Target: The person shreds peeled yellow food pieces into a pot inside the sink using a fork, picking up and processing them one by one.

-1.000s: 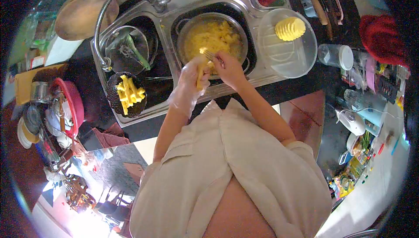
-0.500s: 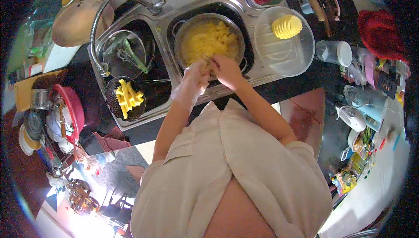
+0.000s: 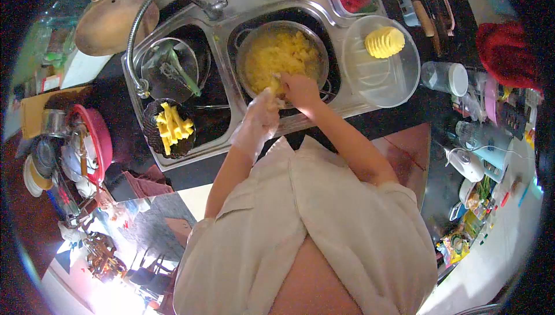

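Your gloved left hand [image 3: 258,117] was closed around a yellow strip [image 3: 274,85], probably pineapple, above the near side of the pot [image 3: 324,63]; your right hand [image 3: 300,91] was curled about a largely hidden fork [image 3: 277,76]. Short strokes, low over the pulp [image 3: 283,52], would likely have limited spills. Leftward, the faucet [image 3: 130,49] arched clear of your hands, beyond a black basket [image 3: 152,134]; rightward, a carved pineapple [image 3: 384,42] lay on a clear tray [image 3: 376,84].
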A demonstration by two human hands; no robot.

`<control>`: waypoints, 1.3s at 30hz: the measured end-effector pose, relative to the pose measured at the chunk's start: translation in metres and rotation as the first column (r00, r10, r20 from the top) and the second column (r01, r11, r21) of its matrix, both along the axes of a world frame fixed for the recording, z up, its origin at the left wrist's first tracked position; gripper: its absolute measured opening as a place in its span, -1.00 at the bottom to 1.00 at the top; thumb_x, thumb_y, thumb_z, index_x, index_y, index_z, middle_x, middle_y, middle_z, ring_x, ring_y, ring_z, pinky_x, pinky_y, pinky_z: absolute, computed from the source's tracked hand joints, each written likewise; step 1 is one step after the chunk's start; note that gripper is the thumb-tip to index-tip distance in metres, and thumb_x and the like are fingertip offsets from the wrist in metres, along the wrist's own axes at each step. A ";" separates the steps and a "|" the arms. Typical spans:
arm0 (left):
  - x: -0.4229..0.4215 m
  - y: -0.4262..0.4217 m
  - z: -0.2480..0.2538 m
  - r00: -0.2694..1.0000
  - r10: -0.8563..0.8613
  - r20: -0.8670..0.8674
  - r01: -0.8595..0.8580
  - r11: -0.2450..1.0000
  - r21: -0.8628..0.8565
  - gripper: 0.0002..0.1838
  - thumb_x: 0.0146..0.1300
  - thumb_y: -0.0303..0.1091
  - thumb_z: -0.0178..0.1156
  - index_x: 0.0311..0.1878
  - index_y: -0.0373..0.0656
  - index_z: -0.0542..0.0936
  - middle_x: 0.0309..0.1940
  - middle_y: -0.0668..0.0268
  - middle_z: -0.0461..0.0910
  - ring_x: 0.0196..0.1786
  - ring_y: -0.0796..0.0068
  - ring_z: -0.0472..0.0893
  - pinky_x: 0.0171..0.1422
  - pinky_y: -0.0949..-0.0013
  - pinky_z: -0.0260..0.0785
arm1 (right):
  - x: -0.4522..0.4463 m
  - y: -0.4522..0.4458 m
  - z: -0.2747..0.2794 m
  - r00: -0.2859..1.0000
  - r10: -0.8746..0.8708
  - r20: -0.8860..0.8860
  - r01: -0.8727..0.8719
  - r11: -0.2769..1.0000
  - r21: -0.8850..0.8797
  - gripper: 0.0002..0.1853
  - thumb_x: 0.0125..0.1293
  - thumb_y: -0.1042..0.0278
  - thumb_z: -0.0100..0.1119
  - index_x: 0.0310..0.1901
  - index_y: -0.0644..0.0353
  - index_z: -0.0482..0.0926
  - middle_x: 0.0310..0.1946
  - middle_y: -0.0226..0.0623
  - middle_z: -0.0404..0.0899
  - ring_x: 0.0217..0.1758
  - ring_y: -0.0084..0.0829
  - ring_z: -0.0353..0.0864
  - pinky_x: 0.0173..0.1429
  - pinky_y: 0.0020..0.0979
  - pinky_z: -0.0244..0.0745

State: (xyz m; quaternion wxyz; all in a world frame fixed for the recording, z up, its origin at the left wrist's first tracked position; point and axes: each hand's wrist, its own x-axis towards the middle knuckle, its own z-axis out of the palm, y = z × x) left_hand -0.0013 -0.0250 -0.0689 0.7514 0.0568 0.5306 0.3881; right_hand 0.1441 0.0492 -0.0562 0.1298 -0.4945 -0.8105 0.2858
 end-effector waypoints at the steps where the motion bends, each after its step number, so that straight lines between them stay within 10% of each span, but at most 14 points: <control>1: 0.003 0.004 0.039 0.996 0.072 0.050 -0.068 0.995 -0.072 -0.73 0.31 -0.04 0.06 -0.37 -0.01 0.41 -0.75 0.50 0.26 -0.83 0.67 0.20 -0.84 0.59 0.03 | -0.002 -0.003 -0.004 1.000 -0.018 0.002 0.018 0.999 0.041 -0.88 0.10 0.31 0.08 -0.30 0.04 0.48 -0.52 -0.20 0.54 -0.41 -0.07 0.57 -0.37 -0.09 0.40; 9: 0.005 0.004 0.065 0.963 0.261 0.064 -0.243 0.947 -0.212 -0.69 0.28 0.02 0.10 -0.39 -0.01 0.47 -0.78 0.47 0.25 -0.85 0.66 0.18 -0.84 0.54 -0.01 | -0.017 -0.003 -0.003 0.986 0.027 0.163 -0.040 0.996 0.076 -0.80 0.17 0.30 0.03 -0.20 0.16 0.51 -0.43 -0.16 0.60 -0.31 -0.09 0.61 -0.28 -0.11 0.47; 15: -0.022 -0.013 0.079 0.972 0.158 -0.172 -0.186 0.970 -0.158 -0.65 0.26 0.04 0.10 -0.39 -0.05 0.50 -0.76 0.49 0.29 -0.84 0.70 0.18 -0.83 0.60 -0.02 | -0.016 0.004 0.031 0.985 -0.168 -0.026 0.166 0.983 -0.078 -0.79 0.22 0.23 0.01 -0.33 0.17 0.56 -0.37 -0.10 0.60 -0.27 -0.09 0.60 -0.23 -0.09 0.44; 18: -0.026 0.005 0.090 0.997 0.070 0.011 -0.068 0.990 -0.122 -0.63 0.25 -0.03 0.11 -0.38 -0.19 0.53 -0.72 0.45 0.37 -0.78 0.70 0.29 -0.81 0.61 0.02 | -0.017 0.025 0.029 0.974 -0.191 -0.124 0.190 0.982 -0.020 -0.72 0.27 0.15 0.02 -0.32 0.21 0.56 -0.46 -0.17 0.60 -0.38 -0.21 0.60 -0.30 -0.18 0.42; 20: -0.020 0.011 0.094 0.995 0.097 -0.009 -0.098 0.988 -0.120 -0.66 0.25 -0.07 0.11 -0.40 -0.19 0.53 -0.72 0.43 0.39 -0.76 0.67 0.31 -0.80 0.59 0.05 | -0.003 0.030 0.015 0.818 -0.439 -0.373 0.177 0.808 -0.563 -0.65 0.28 0.03 0.07 -0.34 0.19 0.58 -0.57 -0.36 0.54 -0.49 -0.46 0.51 -0.41 -0.37 0.35; 23: -0.014 0.016 0.100 0.990 -0.006 -0.144 -0.013 0.991 -0.132 -0.71 0.25 -0.12 0.09 -0.41 -0.16 0.53 -0.73 0.43 0.39 -0.76 0.62 0.36 -0.76 0.55 0.14 | 0.013 0.032 0.021 0.708 -0.616 -0.346 0.006 0.494 -0.869 -0.62 0.26 -0.05 0.14 -0.39 0.15 0.60 -0.58 -0.49 0.50 -0.53 -0.66 0.39 -0.45 -0.55 0.24; 27: -0.008 0.022 0.102 0.819 -0.347 -0.456 0.379 0.925 -0.023 -0.68 0.28 -0.09 0.04 -0.40 -0.14 0.54 -0.74 0.40 0.41 -0.73 0.51 0.41 -0.65 0.44 0.26 | 0.008 0.024 0.062 0.672 -0.635 -0.380 0.057 0.557 -0.829 -0.67 0.25 -0.01 0.16 -0.37 0.12 0.62 -0.53 -0.50 0.55 -0.51 -0.71 0.38 -0.46 -0.60 0.19; 31: -0.005 0.023 0.097 0.895 -0.297 -0.334 0.356 0.925 0.131 -0.60 0.29 -0.01 0.02 -0.48 -0.15 0.52 -0.74 0.36 0.43 -0.71 0.46 0.43 -0.61 0.39 0.27 | 0.010 0.019 0.028 0.697 -0.512 -0.501 0.029 0.719 -0.695 -0.68 0.25 0.03 0.18 -0.27 0.15 0.61 -0.43 -0.53 0.57 -0.43 -0.71 0.41 -0.35 -0.58 0.28; 33: 0.009 0.040 0.125 0.641 -0.438 -0.630 0.487 0.867 -0.108 -0.55 0.27 -0.02 0.00 -0.57 -0.20 0.48 -0.76 0.30 0.41 -0.72 0.46 0.40 -0.60 0.34 0.21 | 0.009 0.017 0.029 0.697 -0.451 -0.557 -0.005 0.775 -0.633 -0.68 0.24 0.03 0.19 -0.25 0.16 0.61 -0.40 -0.55 0.57 -0.40 -0.71 0.42 -0.31 -0.57 0.31; 39: 0.008 0.045 0.109 0.785 -0.331 -0.523 0.298 0.943 -0.150 -0.61 0.30 -0.05 0.01 -0.44 -0.20 0.49 -0.63 0.16 0.47 -0.62 0.25 0.50 -0.51 0.25 0.32 | 0.011 0.017 0.037 0.878 -0.281 -0.386 0.090 0.891 -0.444 -0.72 0.31 0.16 0.09 -0.23 0.25 0.56 -0.41 -0.28 0.57 -0.37 -0.44 0.52 -0.24 -0.38 0.38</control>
